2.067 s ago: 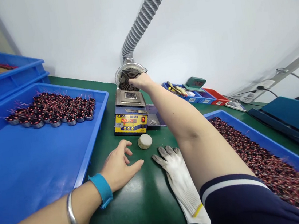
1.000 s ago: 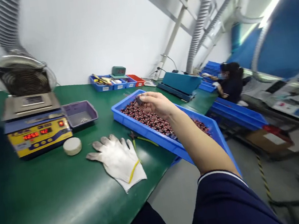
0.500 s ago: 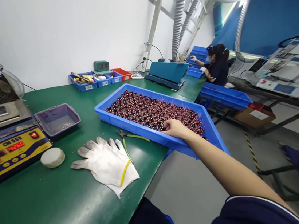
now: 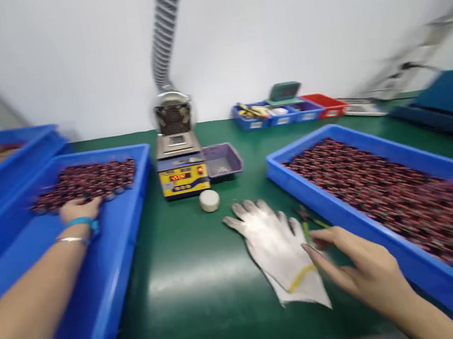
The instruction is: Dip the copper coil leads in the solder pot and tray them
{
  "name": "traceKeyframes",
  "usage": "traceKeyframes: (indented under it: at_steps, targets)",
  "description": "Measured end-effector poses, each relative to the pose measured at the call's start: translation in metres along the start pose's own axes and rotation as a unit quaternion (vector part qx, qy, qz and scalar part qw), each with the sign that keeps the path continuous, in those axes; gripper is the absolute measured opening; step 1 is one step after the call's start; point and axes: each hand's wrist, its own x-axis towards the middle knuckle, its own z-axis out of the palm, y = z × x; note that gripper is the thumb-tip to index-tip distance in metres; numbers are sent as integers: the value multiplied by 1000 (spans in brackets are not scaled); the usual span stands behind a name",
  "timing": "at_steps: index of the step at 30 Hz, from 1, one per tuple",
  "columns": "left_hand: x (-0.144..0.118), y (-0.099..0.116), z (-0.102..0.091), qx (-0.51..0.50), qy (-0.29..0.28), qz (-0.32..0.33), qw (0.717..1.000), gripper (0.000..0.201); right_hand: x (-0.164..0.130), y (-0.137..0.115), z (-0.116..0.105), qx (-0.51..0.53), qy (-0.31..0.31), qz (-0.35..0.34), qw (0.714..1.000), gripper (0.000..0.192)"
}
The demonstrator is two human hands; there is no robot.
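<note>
My left hand [image 4: 79, 210] reaches into a blue tray on the left, at the near edge of a cluster of small dark parts with reddish wires [image 4: 92, 179]. Its fingers look pinched around one small dark part [image 4: 87, 196], blurred by motion. Over the green bench, my right hand [image 4: 358, 266] is held with thumb and forefinger apart and nothing between them. Beside it lie white work gloves [image 4: 276, 246] with grey fingertips, and green-handled cutters [image 4: 305, 226] partly behind the fingers. The right blue tray [image 4: 317, 193] is filled with many similar wired parts [image 4: 379, 188].
A yellow and blue heating unit with a red display [image 4: 184, 180] stands at the back beneath a grey hose [image 4: 166, 27]. Near it are a purple tray [image 4: 231, 160] and a round white pad [image 4: 209, 200]. Small blue and red bins [image 4: 324, 105] line the wall.
The view has swung left, bringing the left tray and my left hand into sight. My right hand has come out of the right tray and is now over the bench by the gloves.
</note>
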Motion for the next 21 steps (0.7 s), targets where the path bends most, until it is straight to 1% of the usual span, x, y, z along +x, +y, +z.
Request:
traceKeyframes:
  at_steps: [2, 3, 5, 7, 8, 9, 11, 13, 15, 17, 19, 21]
  targets:
    - [19, -11, -13, -22, 63, -49, 997, 25, 15, -12, 21, 77, -31, -49, 995, 19]
    - [24, -13, -15, -41, 81, -64, 994, 26, 24, -19, 30, 112, -50, -69, 990, 20]
    - [23, -10, -11, -91, 78, -59, 991, 26, 44, -39, 46, 176, -110, -100, 973, 19]
    - [3, 2, -1, -144, 39, -29, 988, 28, 64, -66, 61, 221, -163, -113, 955, 12]
    - [-12, 8, 5, -170, 10, -11, 985, 30, 73, -80, 70, 241, -173, -113, 948, 10]
    - [-29, 15, 10, -199, -26, 11, 980, 33, 81, -94, 80, 259, -165, -109, 945, 10]
    - [-63, 25, 21, -273, -103, 58, 955, 37, 95, -118, 102, 307, -127, -93, 938, 23]
    - [-86, 28, 29, -305, -134, 68, 940, 40, 103, -134, 122, 360, -110, -70, 924, 33]
    - [-96, 26, 36, -304, -129, 62, 942, 43, 106, -142, 137, 405, -108, -36, 907, 33]
    - [-96, 23, 40, -297, -132, 54, 944, 46, 108, -143, 146, 442, -112, 5, 890, 30]
    - [-93, 21, 41, -298, -168, 44, 938, 48, 112, -139, 149, 489, -129, 47, 861, 31]
    - [-93, 19, 41, -296, -217, 34, 930, 52, 123, -130, 148, 545, -161, 93, 818, 34]
